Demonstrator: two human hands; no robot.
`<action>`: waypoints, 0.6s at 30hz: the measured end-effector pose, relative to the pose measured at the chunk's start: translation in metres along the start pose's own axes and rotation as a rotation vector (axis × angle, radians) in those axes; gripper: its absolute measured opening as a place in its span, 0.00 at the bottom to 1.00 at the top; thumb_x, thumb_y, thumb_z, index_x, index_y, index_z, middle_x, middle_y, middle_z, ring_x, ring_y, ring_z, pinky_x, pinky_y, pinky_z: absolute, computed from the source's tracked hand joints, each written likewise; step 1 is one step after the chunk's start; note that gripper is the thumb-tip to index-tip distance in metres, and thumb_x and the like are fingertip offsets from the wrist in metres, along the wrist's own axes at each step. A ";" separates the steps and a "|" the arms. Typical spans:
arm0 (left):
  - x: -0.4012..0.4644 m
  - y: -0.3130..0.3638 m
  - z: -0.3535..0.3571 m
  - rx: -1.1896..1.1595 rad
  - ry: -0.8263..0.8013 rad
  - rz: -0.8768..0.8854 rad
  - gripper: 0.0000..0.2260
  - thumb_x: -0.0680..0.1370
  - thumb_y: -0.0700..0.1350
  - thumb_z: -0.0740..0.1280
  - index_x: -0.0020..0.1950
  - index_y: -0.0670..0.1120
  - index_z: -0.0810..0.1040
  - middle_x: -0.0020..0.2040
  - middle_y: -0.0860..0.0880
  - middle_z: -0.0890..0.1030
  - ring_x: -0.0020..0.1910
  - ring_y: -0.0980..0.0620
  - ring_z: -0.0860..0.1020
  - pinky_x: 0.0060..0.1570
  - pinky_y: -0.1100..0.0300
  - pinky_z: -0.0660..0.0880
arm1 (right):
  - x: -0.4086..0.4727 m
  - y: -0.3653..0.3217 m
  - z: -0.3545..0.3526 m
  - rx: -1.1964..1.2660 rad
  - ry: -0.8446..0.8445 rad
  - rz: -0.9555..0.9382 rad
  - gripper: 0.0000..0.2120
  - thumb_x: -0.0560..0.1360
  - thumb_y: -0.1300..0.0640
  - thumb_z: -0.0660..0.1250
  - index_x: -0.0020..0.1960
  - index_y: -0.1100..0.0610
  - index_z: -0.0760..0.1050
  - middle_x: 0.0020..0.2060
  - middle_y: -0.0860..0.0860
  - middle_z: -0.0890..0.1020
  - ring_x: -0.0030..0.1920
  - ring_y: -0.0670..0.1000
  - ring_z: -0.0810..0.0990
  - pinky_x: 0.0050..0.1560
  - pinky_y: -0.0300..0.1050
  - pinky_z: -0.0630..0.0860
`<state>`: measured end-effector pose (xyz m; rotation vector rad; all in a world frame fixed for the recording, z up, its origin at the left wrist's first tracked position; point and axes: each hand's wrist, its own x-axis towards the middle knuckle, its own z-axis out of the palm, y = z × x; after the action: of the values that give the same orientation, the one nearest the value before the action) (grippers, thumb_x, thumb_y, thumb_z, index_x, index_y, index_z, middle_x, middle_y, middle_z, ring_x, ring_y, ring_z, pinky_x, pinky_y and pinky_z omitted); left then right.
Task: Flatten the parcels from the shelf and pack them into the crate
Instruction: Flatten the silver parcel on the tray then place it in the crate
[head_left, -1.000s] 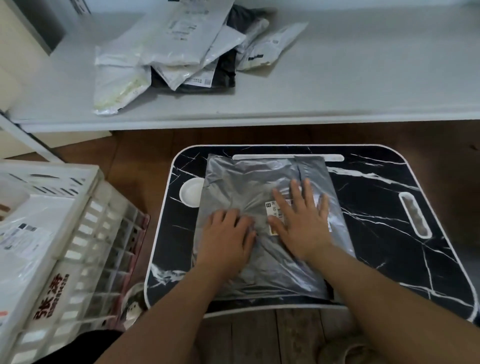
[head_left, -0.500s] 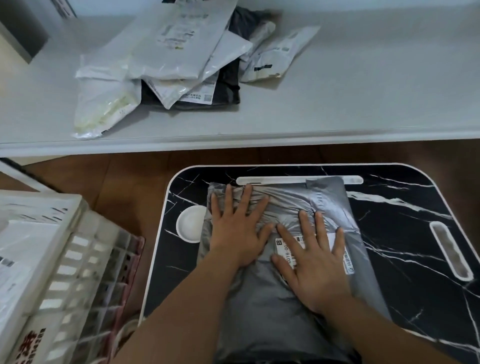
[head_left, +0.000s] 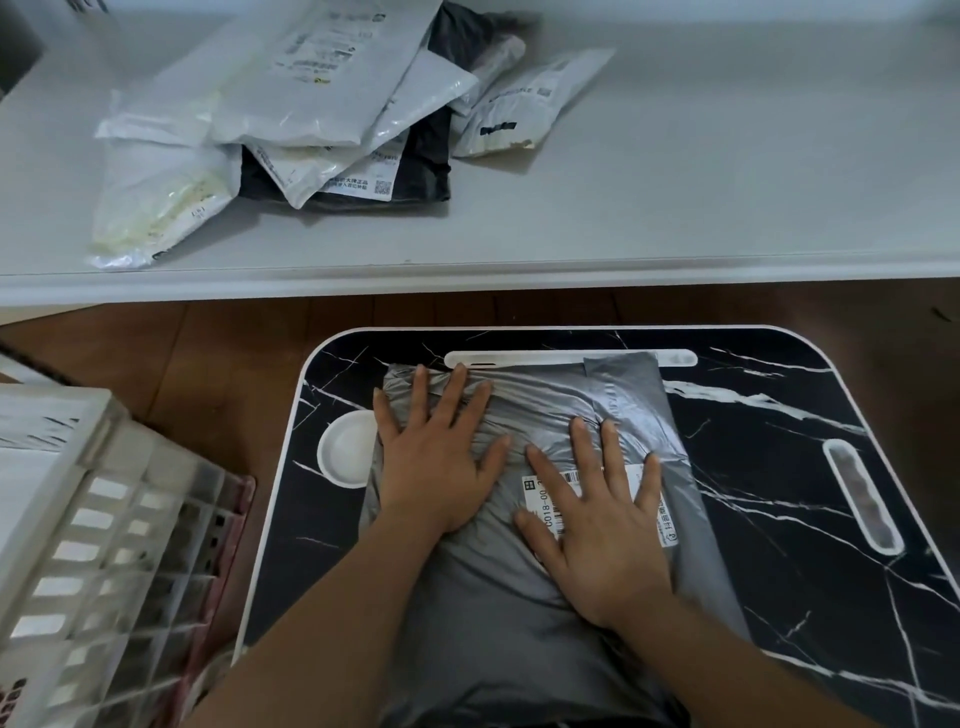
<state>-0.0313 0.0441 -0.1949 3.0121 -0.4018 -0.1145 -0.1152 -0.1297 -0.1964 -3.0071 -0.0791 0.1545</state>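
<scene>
Pressing the grey parcel (head_left: 524, 519) flat on the marble-pattern worktop (head_left: 779, 519), both palms down.

Left to right:
- Crate (head_left: 104, 519): white, slatted, sits off the worktop's left edge, just beside it. That's where this parcel ends up, so the carry goes sideways to my left. Something white and flat shows inside it; too blurred to tell what.
- Left hand (head_left: 434, 457): fingers straight and spread, palm flat on the parcel's far-left part, fingertips reaching its far edge next to the white slot (head_left: 571, 358) in the worktop. Film is bunched in wrinkles under and beside those fingers. Holding nothing, only pressing.
- Parcel: long axis runs away from me, near end out of view under my forearms, far end touching the slot. It lies directly under both hands, middle-left of the worktop, partly covering the round white recess (head_left: 343, 457).
- Right hand (head_left: 597, 525): also flat and spread, pressing nearer to me than the left one, covering most of the shipping label (head_left: 540, 501). No pinch, nothing gripped.

Judgement: a bulge remains between the hands, so flattening isn't done. Left hand is nearer the crate, so it would likely lead the transfer.

Remaining pile of parcels (head_left: 311, 119) is on the shelf (head_left: 727, 182) beyond the worktop, far left, well apart from both hands.
</scene>
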 end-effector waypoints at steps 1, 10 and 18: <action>0.000 -0.001 0.000 -0.026 0.024 -0.001 0.32 0.76 0.67 0.40 0.78 0.58 0.51 0.79 0.54 0.47 0.78 0.45 0.42 0.71 0.35 0.38 | 0.000 0.000 0.000 0.006 -0.004 -0.001 0.30 0.78 0.31 0.42 0.76 0.40 0.57 0.78 0.54 0.53 0.78 0.59 0.44 0.70 0.71 0.44; -0.043 0.007 0.006 -0.036 0.061 -0.019 0.31 0.78 0.65 0.46 0.75 0.51 0.64 0.76 0.47 0.63 0.75 0.39 0.59 0.68 0.32 0.47 | 0.000 0.002 -0.004 0.039 -0.037 -0.007 0.32 0.76 0.29 0.38 0.76 0.39 0.54 0.78 0.52 0.48 0.77 0.59 0.39 0.70 0.72 0.42; -0.089 0.006 0.009 0.050 -0.026 -0.046 0.31 0.76 0.71 0.45 0.77 0.59 0.58 0.78 0.48 0.57 0.77 0.41 0.54 0.68 0.32 0.50 | 0.006 0.005 -0.014 0.060 -0.175 -0.056 0.34 0.71 0.29 0.30 0.73 0.40 0.30 0.75 0.50 0.30 0.73 0.56 0.25 0.68 0.70 0.30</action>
<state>-0.1197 0.0611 -0.1977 3.0726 -0.3421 -0.1491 -0.1076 -0.1358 -0.1834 -2.9210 -0.1722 0.4070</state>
